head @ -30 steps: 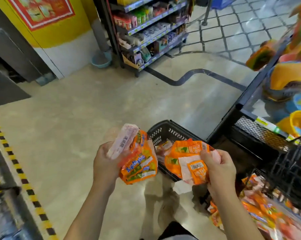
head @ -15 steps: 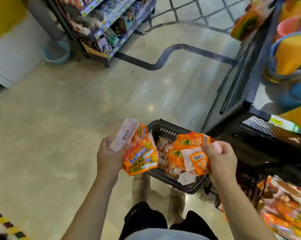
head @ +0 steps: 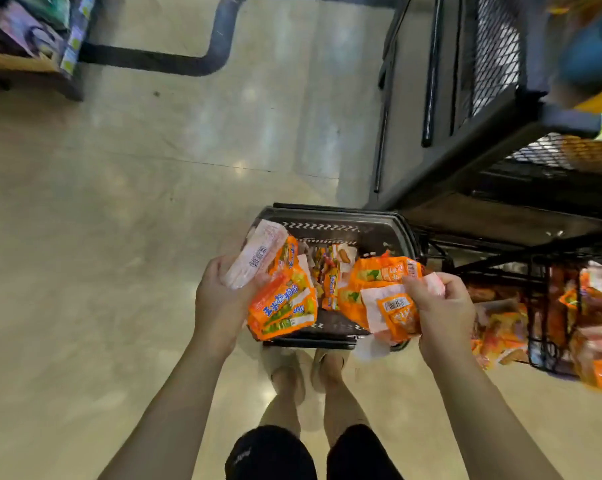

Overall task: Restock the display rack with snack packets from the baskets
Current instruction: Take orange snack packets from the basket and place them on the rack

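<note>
Grips [head: 220,299] [head: 443,308] seemingly curled round packets [head: 282,306]

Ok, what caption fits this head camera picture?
Left hand and right hand hold snack packets over a black basket beside the rack.

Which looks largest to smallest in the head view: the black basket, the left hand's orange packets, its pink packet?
1. black basket, though farther away
2. orange packets
3. pink packet, partly covered by the left hand, so less sure
</note>
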The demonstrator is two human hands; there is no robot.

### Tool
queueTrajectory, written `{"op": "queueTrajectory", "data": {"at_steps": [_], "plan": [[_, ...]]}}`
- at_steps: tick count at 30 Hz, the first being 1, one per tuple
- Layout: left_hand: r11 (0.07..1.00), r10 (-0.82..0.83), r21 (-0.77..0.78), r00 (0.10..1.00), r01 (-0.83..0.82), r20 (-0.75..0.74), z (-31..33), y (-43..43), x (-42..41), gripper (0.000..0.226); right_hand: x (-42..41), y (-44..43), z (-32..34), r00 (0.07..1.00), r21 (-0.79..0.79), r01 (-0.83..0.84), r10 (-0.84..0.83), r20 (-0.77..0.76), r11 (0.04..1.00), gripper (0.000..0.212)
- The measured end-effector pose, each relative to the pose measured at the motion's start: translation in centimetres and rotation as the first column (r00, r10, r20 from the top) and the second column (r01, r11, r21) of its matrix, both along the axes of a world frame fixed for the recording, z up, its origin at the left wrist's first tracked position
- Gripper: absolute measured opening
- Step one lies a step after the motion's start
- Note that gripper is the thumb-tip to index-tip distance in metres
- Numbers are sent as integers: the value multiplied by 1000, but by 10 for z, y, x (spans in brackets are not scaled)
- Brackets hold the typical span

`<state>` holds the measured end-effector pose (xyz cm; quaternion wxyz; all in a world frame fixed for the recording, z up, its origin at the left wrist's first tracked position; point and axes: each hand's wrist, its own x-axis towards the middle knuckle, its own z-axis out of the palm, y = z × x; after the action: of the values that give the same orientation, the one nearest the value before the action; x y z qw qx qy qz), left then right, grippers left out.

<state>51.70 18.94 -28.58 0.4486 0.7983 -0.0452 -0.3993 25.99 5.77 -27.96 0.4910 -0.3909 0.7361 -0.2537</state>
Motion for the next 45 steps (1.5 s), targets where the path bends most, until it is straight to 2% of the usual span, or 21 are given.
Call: {"op": "queueTrajectory", "data": {"at_steps": [5,10,17,22,29,31,33,36,39,42,45], "plan": [[988,-124,96,992,124,0,-96,-33,-12,51,1,-15,-87,1000,48,-17,18,-12,999,24],[947,-288,157,957,282,21,-198,-54,-26,59,-1,-25,-189,997,114,-66,69,-28,991,21],[950,-236,179,963,258,-134,-336,-54,-32,49,-1,-24,-327,992,222,-126,130,-3,967,22],[938,-221,236,963,253,-153,-408,-47,-35,71,2,-21,-402,986,273,-158,166,-5,949,23],[868,-346,345,934,356,-92,-467,-44,-31,95,3,-22,-454,966,285,-227,252,-53,931,29],[843,-364,391,927,370,-92,-475,-42,-31,97,-2,-22,-461,883,316,-354,426,-197,880,37],[815,-363,439,924,378,-122,-480,-38,-29,98,-6,-22,-462,729,419,-454,598,-333,786,61],[738,-419,517,895,434,-152,-483,-31,-27,97,-6,-23,-456,629,515,-473,683,-371,715,79],[645,-511,588,847,488,-143,-472,-30,-28,96,-2,-21,-442,476,578,-537,786,-395,615,82],[558,-622,629,775,541,-115,-442,-34,-28,78,4,-22,-413,311,619,-583,848,-429,527,76],[466,-743,640,663,611,-93,-386,-39,-27,63,11,-24,-363,166,623,-644,876,-452,444,68]]}}
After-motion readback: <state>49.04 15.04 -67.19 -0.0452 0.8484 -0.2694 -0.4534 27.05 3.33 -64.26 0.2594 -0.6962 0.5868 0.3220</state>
